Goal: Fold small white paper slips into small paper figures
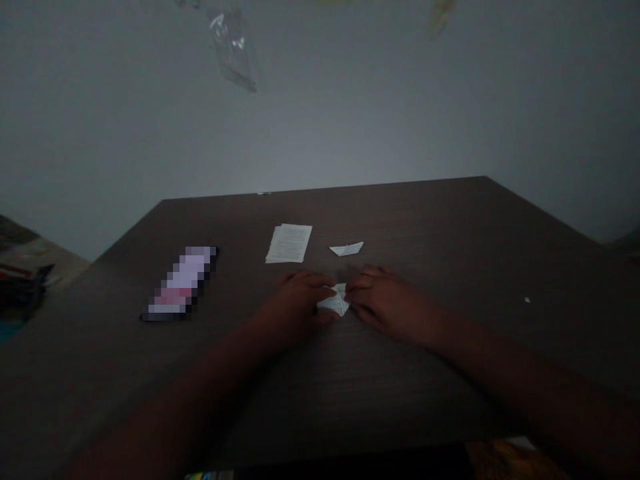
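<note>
A small folded piece of white printed paper point(338, 301) lies on the dark wooden table point(450, 227) between my two hands. My left hand point(299, 300) pinches its left side with curled fingers. My right hand point(384, 297) grips its right side, fingers pressed together on the paper. Beyond them rests a small folded paper shape point(347, 249), and a flat printed paper sheet point(289, 243) lies just left of it.
A phone-like flat object point(181, 283), blurred out, lies on the table's left part. A tiny white scrap point(527, 301) sits at the right. A clear plastic piece point(233, 50) hangs on the grey wall. Dark clutter point(23, 287) stands off the left edge.
</note>
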`<state>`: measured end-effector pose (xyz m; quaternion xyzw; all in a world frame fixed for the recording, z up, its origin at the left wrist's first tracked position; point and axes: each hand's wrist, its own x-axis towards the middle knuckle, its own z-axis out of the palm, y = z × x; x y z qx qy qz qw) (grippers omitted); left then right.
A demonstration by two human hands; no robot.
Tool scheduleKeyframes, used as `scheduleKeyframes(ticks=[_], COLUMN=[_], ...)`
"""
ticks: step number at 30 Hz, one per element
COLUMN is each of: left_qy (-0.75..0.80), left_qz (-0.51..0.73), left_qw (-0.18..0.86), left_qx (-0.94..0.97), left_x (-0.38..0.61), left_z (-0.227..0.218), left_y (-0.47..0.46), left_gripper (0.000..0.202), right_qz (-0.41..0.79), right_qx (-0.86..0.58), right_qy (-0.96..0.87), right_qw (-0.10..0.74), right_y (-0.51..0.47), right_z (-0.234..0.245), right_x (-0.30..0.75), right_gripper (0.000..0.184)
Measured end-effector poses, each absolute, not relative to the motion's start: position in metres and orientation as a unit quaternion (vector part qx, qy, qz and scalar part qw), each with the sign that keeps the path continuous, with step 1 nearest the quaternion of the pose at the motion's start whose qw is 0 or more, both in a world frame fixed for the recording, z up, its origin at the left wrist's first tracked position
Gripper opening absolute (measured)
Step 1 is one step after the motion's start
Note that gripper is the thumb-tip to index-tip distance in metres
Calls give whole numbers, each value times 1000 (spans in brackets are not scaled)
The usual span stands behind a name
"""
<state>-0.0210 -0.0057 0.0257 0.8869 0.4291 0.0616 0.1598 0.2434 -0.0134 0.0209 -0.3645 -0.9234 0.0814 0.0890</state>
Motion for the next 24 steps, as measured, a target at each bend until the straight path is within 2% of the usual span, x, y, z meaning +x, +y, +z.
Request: scheduleKeyframes(ticks=[12,20,24], left_qy=[411,350,328], left_qz=[24,5,9], left_qw=[181,210,186], left_qx=[893,913,926], left_x=[-25,-35,-39], left_z=[36,39,36], left_y=[-3,1,3], left_gripper=[43,41,39], right_qz=[60,70,93], right_qx=[-371,-340,-334], right_qy=[-922,-933,-931], right_qw=[96,99,111], right_y=[-20,-19,-20], right_z=[20,20,17], right_x=[240,240,240], right_gripper=[25,27,25])
